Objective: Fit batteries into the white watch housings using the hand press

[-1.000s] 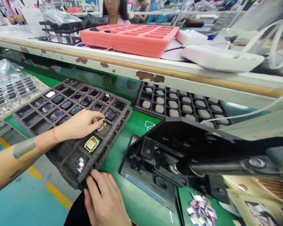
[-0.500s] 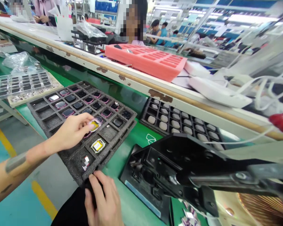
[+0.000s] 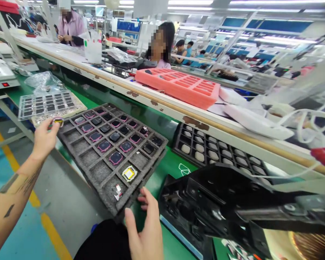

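My left hand pinches a small watch case with yellow inside, beyond the far left corner of a dark foam tray. Rows of watch cases with dark faces, some pink-edged, sit in the tray's compartments. A pale case with a yellow and white inside lies in a near compartment, and small white-and-red parts lie in the one beside it. My right hand, fingers apart and holding nothing, is at the tray's near right corner; I cannot tell whether it touches the foam.
A black lever press stands at the right. Behind it is a black tray of pale rounded pieces. A clear plastic tray lies at the left. On the shelf rests a pink foam tray, with a co-worker behind it.
My left hand has moved left with the watch case, from over the tray's middle to its far left corner. My right hand's fingers have spread away from the tray edge. The view has shifted.
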The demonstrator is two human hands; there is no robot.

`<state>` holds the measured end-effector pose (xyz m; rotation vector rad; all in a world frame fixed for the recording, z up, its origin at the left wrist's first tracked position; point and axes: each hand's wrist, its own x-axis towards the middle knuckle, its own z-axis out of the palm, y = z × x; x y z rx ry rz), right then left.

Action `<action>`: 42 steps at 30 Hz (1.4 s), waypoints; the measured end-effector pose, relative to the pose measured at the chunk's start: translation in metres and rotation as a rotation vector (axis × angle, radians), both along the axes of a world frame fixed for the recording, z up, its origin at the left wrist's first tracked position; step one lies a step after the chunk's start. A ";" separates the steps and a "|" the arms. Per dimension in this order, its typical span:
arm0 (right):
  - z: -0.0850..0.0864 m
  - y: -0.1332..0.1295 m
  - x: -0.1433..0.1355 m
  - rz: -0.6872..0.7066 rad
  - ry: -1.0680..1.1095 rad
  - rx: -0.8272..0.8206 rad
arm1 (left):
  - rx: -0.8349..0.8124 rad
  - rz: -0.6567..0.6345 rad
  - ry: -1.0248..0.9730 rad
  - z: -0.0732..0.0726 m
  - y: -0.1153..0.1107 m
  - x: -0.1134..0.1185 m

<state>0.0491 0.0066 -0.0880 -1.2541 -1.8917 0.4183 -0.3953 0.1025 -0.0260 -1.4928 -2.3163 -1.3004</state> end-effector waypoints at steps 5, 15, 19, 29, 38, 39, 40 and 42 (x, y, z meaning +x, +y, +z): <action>-0.008 0.009 0.002 0.032 -0.067 -0.049 | -0.038 0.100 -0.053 -0.003 0.032 -0.020; 0.026 0.046 -0.023 -0.132 0.597 -0.582 | -0.130 0.146 -0.062 -0.002 0.051 -0.022; 0.036 0.050 -0.017 -0.145 0.455 -0.473 | -0.106 0.141 -0.041 0.009 0.025 -0.019; 0.090 0.079 -0.046 0.157 -0.403 0.210 | 0.022 -0.452 -0.188 0.042 -0.053 0.106; 0.132 0.150 -0.061 0.440 -0.832 0.022 | -0.235 -0.854 -0.083 0.027 -0.064 0.177; 0.136 0.149 -0.059 0.449 -0.819 0.023 | -0.225 -0.850 -0.070 0.024 -0.064 0.176; 0.138 0.148 -0.057 0.462 -0.798 0.011 | -0.211 -0.846 -0.059 0.022 -0.064 0.174; 0.137 0.145 -0.054 0.489 -0.733 -0.035 | -0.173 -0.836 -0.021 0.016 -0.063 0.174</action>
